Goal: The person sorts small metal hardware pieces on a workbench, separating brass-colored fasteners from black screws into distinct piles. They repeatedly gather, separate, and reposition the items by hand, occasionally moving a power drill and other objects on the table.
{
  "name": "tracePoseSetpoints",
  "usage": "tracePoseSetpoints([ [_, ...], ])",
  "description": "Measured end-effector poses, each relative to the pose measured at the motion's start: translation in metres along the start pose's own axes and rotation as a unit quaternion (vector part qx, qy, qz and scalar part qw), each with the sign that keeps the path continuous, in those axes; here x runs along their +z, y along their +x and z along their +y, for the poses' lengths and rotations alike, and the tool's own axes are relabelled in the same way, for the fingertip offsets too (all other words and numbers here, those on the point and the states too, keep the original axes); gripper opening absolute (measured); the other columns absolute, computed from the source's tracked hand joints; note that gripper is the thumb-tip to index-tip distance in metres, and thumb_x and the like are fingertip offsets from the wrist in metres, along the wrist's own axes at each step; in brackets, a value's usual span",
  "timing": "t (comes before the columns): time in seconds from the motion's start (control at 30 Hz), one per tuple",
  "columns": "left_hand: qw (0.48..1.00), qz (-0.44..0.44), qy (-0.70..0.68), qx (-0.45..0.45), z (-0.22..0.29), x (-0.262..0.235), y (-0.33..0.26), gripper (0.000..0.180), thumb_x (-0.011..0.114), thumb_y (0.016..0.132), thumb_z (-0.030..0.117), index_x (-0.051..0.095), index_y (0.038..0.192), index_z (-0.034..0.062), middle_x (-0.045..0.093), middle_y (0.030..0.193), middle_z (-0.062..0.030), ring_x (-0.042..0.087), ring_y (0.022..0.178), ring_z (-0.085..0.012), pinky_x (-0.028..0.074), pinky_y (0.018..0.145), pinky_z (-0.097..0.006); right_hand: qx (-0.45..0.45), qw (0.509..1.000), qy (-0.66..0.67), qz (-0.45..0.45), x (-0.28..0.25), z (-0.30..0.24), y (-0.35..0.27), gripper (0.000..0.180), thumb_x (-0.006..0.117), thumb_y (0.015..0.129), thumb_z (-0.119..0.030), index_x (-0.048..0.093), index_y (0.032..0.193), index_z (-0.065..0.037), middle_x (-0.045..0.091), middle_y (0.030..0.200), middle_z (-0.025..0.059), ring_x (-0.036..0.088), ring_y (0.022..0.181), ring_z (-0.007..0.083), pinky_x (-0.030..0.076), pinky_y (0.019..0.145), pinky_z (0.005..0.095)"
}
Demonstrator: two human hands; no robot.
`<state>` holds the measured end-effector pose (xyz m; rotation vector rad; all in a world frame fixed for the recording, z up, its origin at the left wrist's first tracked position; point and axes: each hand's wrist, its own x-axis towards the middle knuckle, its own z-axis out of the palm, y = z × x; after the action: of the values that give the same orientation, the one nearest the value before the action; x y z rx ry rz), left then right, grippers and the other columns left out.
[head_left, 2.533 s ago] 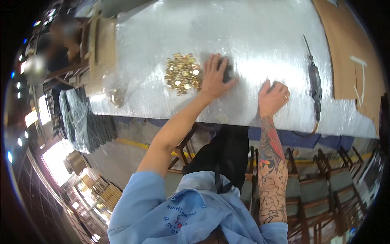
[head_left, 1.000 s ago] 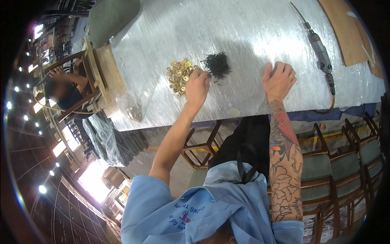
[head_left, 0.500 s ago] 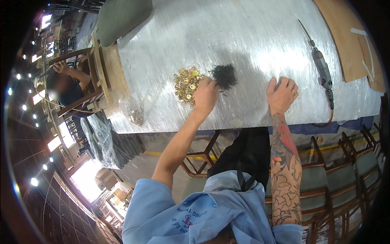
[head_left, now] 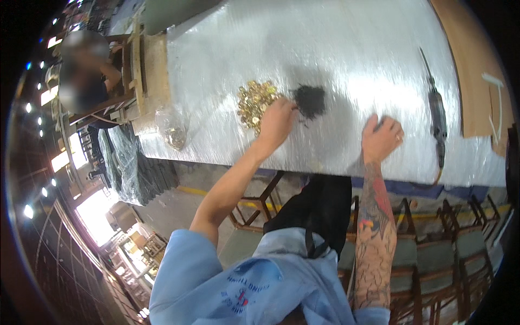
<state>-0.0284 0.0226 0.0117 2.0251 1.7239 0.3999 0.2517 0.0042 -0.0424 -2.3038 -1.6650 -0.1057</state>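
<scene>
My left hand (head_left: 277, 122) is over the table between two small heaps, its fingers drawn together in a pinch. Whatever they hold, if anything, is too blurred and hidden to name. Beside and partly under it spreads a heap of gold-coloured metal pieces (head_left: 251, 105), small and round. At its fingertips, on the right, lies a heap of thin black pieces that look like screws (head_left: 311, 101). Further right, my tattooed right hand (head_left: 382, 142) rests on the table with bent fingers, its thumb apart from them; a dark gap shows between.
Plastic film covers the table (head_left: 346, 32). A power screwdriver (head_left: 436, 114) with a long bit and cord lies at right, by brown cardboard (head_left: 476, 70). A clear bag (head_left: 172, 130) sits front left, a grey-green pad (head_left: 179, 12) far left. Another person (head_left: 86, 81) works beyond; chairs (head_left: 433, 254) stand below.
The view has shifted and tilted a little. My left hand has edged right to the black heap, fingers pinched. My right hand stays resting on the table.
</scene>
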Motion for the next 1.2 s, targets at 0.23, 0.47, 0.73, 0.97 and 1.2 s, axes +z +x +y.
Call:
tracePoseSetpoints([
  [0.23, 0.995, 0.058, -0.051, 0.068, 0.004, 0.004, 0.026, 0.014, 0.072, 0.085, 0.008, 0.068, 0.097, 0.0017, 0.065, 0.095, -0.0133, 0.061, 0.088, -0.0336, 0.048, 0.078, -0.045, 0.012, 1.000, 0.010, -0.015, 0.009, -0.003, 0.007, 0.036, 0.061, 0.093, -0.041, 0.062, 0.100, -0.006, 0.059, 0.105, 0.0147, 0.055, 0.103, 0.0368, 0.044, 0.085, 0.0500],
  [0.47, 0.995, 0.084, -0.040, 0.042, 0.012, 0.015, 0.026, 0.022, 0.076, 0.084, 0.012, 0.067, 0.102, 0.0032, 0.065, 0.097, -0.0105, 0.062, 0.086, -0.0302, 0.048, 0.077, -0.042, 0.007, 1.000, -0.003, -0.016, 0.010, 0.000, 0.006, 0.035, 0.061, 0.094, -0.041, 0.062, 0.101, -0.006, 0.060, 0.106, 0.0148, 0.055, 0.106, 0.0365, 0.044, 0.086, 0.0497],
  [0.73, 0.983, 0.029, -0.113, -0.140, 0.030, 0.011, -0.008, 0.037, 0.076, 0.084, 0.016, 0.062, 0.116, 0.0029, 0.064, 0.103, -0.0132, 0.064, 0.087, -0.0297, 0.051, 0.078, -0.040, 0.024, 0.999, 0.001, -0.031, 0.007, -0.002, 0.006, 0.035, 0.061, 0.093, -0.040, 0.062, 0.102, -0.007, 0.060, 0.108, 0.0139, 0.055, 0.108, 0.0369, 0.043, 0.088, 0.0505],
  [0.97, 0.973, 0.056, -0.077, -0.210, 0.035, 0.039, -0.034, 0.045, 0.077, 0.080, 0.016, 0.061, 0.118, -0.0017, 0.065, 0.100, -0.0156, 0.064, 0.082, -0.0268, 0.052, 0.072, -0.038, 0.023, 0.999, 0.011, -0.025, 0.010, -0.003, 0.005, 0.035, 0.060, 0.094, -0.040, 0.061, 0.101, -0.006, 0.060, 0.108, 0.0142, 0.054, 0.108, 0.0376, 0.043, 0.088, 0.0512],
  [1.2, 0.959, 0.088, -0.128, -0.236, 0.031, 0.047, -0.030, 0.045, 0.077, 0.079, 0.009, 0.063, 0.121, -0.0012, 0.067, 0.090, -0.0149, 0.065, 0.075, -0.0270, 0.052, 0.069, -0.038, 0.030, 0.998, 0.009, -0.048, 0.008, -0.002, 0.004, 0.034, 0.059, 0.096, -0.042, 0.061, 0.103, -0.008, 0.058, 0.109, 0.0115, 0.052, 0.108, 0.0356, 0.041, 0.092, 0.0508],
])
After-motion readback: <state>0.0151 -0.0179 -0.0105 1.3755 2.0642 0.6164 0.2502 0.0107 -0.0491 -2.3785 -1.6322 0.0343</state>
